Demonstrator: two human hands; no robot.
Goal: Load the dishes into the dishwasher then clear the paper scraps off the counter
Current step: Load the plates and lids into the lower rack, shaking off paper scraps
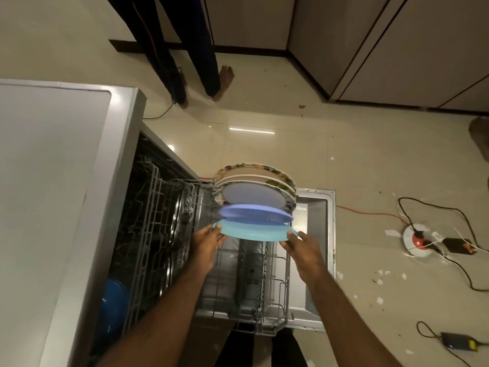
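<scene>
The left hand (209, 242) grips the left rim of the turquoise plate (251, 231) and the right hand (304, 247) grips its right rim, at the far end of the dishwasher's pulled-out lower rack (275, 287). Just beyond it in that rack stand a purple plate (256, 213) and patterned plates (254, 176).

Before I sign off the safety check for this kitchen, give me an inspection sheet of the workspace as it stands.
Surface: lower rack drawn out over the open dishwasher door; counter not in view.
Job's things: teal plate at the near end of a row, with purple plate and patterned plates behind it, standing in the rack.
Clutter: paper scraps scattered on the floor.
Hands: left hand and right hand hold the teal plate by opposite rims.
Cables: red cable and black cables run across the floor to a round socket; adapter lies nearby.
Surroundings: another person's legs, cabinets.
</scene>
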